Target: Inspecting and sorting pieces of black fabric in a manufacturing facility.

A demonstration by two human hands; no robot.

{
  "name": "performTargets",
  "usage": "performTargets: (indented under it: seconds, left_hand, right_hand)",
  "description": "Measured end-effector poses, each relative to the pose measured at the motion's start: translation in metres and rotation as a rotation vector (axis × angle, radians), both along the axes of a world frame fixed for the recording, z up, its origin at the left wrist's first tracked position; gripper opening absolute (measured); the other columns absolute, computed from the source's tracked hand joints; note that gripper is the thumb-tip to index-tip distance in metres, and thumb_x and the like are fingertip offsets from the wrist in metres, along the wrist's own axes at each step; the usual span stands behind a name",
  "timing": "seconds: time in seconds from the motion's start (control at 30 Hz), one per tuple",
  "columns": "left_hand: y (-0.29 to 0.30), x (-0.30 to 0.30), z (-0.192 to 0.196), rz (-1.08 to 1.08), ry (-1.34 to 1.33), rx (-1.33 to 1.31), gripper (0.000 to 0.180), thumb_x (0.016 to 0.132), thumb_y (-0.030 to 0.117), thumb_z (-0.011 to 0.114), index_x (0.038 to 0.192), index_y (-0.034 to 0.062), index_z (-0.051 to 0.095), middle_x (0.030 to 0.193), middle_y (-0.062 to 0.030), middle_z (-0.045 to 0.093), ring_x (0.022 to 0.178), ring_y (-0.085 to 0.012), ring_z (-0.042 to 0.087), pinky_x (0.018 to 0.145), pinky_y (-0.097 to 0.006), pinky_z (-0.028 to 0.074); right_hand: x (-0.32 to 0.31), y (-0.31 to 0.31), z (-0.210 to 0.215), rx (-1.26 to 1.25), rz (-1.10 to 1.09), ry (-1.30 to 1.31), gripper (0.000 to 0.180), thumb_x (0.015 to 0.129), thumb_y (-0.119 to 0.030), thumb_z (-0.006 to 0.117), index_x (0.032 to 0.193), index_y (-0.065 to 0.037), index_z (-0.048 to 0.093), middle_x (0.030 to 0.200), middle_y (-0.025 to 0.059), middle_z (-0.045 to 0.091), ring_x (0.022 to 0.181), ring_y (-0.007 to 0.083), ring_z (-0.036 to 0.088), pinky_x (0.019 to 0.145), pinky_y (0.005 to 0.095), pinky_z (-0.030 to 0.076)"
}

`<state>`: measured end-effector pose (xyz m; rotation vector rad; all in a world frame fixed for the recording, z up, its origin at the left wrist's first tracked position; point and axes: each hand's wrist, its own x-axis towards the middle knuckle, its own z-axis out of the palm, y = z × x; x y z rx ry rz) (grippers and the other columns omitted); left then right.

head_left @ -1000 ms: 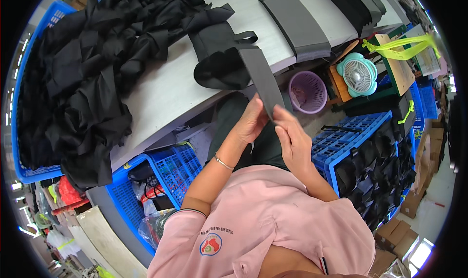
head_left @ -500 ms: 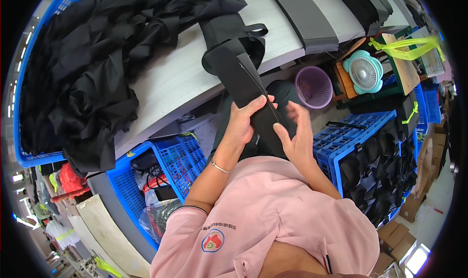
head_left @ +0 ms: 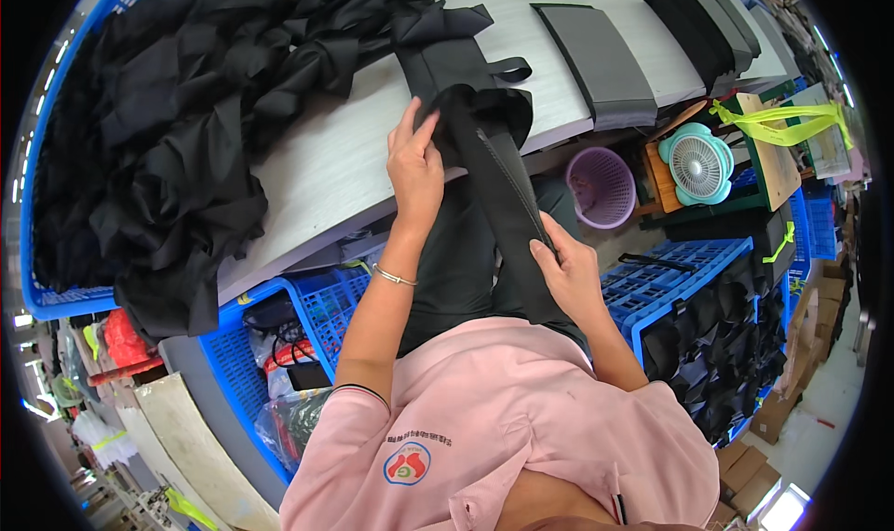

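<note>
Clearly both hands are closed on one long black fabric panel (head_left: 498, 186), a flat strip of stiff-looking woven cloth with a line of stitching or a zip running along its length. The left hand (head_left: 415, 163) pinches the panel's far end with thumb and fingers, right at the edge of the pale grey worktable (head_left: 317, 172); the right hand (head_left: 568, 275) holds the near end lower down, thumb on top, close to the lap.

To handle this well, I would judge that the two grips should keep the strip taut and flat between them — slack would let it twist and hide the seam line. The left pinch looks best kept near the corner, so the edge stays square, and the right thumb should press beside the stitching, not on it.

The panel runs slantwise from the table edge down toward the person's pink shirt, its upper end meeting a dark folded fabric piece with a loop strap (head_left: 466, 74) lying on the table. Left of that sits a big heap of crumpled black cloth (head_left: 168, 130); further along the table lies a flat grey rectangular panel (head_left: 596, 61). Below the table stand blue plastic crates (head_left: 321, 312), a lilac mesh wastebasket (head_left: 601, 186) and a small turquoise desk fan (head_left: 697, 163).
</note>
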<state>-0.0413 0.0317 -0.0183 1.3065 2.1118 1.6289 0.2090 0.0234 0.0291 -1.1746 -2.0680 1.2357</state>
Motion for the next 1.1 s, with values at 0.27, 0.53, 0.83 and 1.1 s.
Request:
performTargets:
  seconds: [0.27,0.53,0.83,1.1]
  left_hand:
    - [0.012,0.020,0.040,-0.267,0.336,0.136,0.038,0.074,-0.018,0.047,0.104,-0.0068,0.067,0.142,-0.0089,0.058,0.137,-0.0299,0.048,0.090,-0.028,0.049]
    - [-0.014,0.015,0.054,-0.279,0.184,0.154,0.032,0.073,-0.017,0.047,0.097,-0.0071,0.065,0.139,-0.0109,0.060,0.137,-0.0339,0.048,0.100,-0.035,0.047]
    - [-0.046,0.055,0.056,-0.608,0.119,0.149,0.044,0.072,-0.013,0.056,0.109,0.0045,0.073,0.136,-0.0107,0.062,0.135,-0.0305,0.050,0.098,-0.034,0.049]
    - [-0.085,0.067,0.051,-0.266,0.210,0.061,0.087,0.069,0.005,0.070,0.149,0.0029,0.036,0.160,-0.0222,0.023,0.146,-0.0386,0.026,0.116,-0.045,0.030]
  right_hand:
    - [-0.045,0.038,0.023,0.201,0.050,-0.114,0.041,0.088,-0.003,0.059,0.129,-0.004,0.057,0.077,0.0226,0.063,0.067,0.0400,0.063,0.059,0.0437,0.048]
    - [-0.048,0.020,0.054,0.414,0.171,-0.406,0.034,0.090,-0.007,0.056,0.122,0.002,0.058,0.082,0.0219,0.067,0.072,0.0423,0.064,0.063,0.0495,0.051]
    - [-0.069,0.069,-0.046,0.461,0.164,0.181,0.013,0.081,-0.012,0.067,0.088,-0.001,0.063,0.084,0.0162,0.065,0.079,0.0364,0.066,0.067,0.0422,0.053]
    - [-0.059,0.060,-0.015,-0.741,-0.214,0.707,0.050,0.097,-0.024,0.064,0.139,-0.001,0.050,0.130,0.0113,0.060,0.114,0.0214,0.062,0.092,0.0357,0.055]
